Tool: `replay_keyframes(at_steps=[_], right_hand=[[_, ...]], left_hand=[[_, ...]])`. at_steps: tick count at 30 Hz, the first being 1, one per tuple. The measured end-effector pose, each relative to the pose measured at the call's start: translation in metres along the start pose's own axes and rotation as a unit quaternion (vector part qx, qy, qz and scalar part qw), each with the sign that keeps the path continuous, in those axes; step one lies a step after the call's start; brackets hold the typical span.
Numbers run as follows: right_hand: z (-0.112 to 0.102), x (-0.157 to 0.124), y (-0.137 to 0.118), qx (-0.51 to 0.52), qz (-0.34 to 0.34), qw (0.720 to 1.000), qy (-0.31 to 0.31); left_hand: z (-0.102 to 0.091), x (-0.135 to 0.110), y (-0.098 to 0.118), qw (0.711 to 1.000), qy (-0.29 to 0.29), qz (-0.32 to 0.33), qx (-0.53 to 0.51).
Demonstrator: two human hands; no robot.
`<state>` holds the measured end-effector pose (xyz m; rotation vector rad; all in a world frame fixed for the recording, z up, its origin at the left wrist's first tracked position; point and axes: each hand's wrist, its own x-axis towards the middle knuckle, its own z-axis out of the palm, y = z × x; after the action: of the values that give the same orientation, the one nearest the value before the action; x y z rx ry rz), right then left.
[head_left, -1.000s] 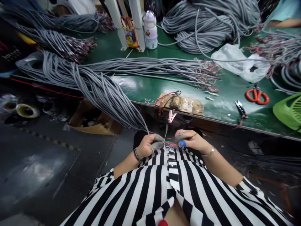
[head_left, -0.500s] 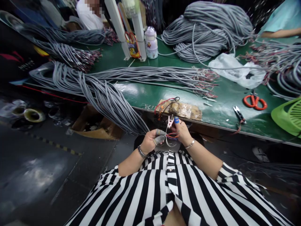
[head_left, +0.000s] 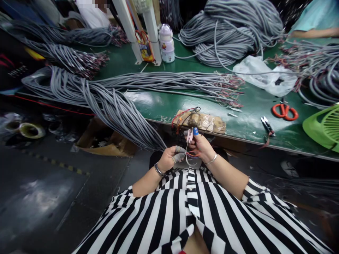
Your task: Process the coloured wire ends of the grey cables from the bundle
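My left hand (head_left: 169, 159), with grey covers on thumb and forefinger, is closed on the end of a grey cable (head_left: 124, 116) whose thin coloured wires (head_left: 192, 153) fan out to the right. My right hand (head_left: 202, 146), a blue cover on one fingertip, is closed around a small pink clip (head_left: 189, 135) that hangs by wires from a taped brown block (head_left: 205, 121) on the table's front edge. Both hands sit close together just below that edge, above my striped shirt.
The green table (head_left: 169, 102) carries long bundles of grey cable (head_left: 169, 79), a big coil (head_left: 233, 30), a plastic bag (head_left: 265, 76), orange scissors (head_left: 284, 110), small snips (head_left: 266, 124), a green basket (head_left: 324, 127) and a bottle (head_left: 166, 43). Other people sit at the far left and right.
My right hand has risen from beside my left hand up to the pink clip and closed on it. The left hand has lifted slightly with the cable end.
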<state>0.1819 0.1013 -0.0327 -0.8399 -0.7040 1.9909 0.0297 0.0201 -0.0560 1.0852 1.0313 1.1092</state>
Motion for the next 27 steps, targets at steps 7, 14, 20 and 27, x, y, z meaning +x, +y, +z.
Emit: replay_keyframes(at_steps=[7, 14, 20, 27], right_hand=[[-0.002, -0.003, 0.003, 0.039, 0.047, 0.998, -0.035], [-0.012, -0.010, 0.005, 0.051, 0.072, 0.995, -0.055], [-0.025, -0.030, 0.005, -0.046, 0.076, 0.993, -0.082], [-0.029, -0.074, -0.010, -0.257, -0.028, 0.952, -0.163]], left_hand=[[0.001, -0.005, 0.005, 1.000, 0.005, 0.009, -0.007], [-0.003, -0.027, 0.012, 0.998, -0.043, 0.032, 0.028], [-0.011, -0.045, 0.010, 0.993, -0.020, 0.068, 0.096], [-0.007, -0.041, 0.015, 0.977, 0.006, 0.104, 0.186]])
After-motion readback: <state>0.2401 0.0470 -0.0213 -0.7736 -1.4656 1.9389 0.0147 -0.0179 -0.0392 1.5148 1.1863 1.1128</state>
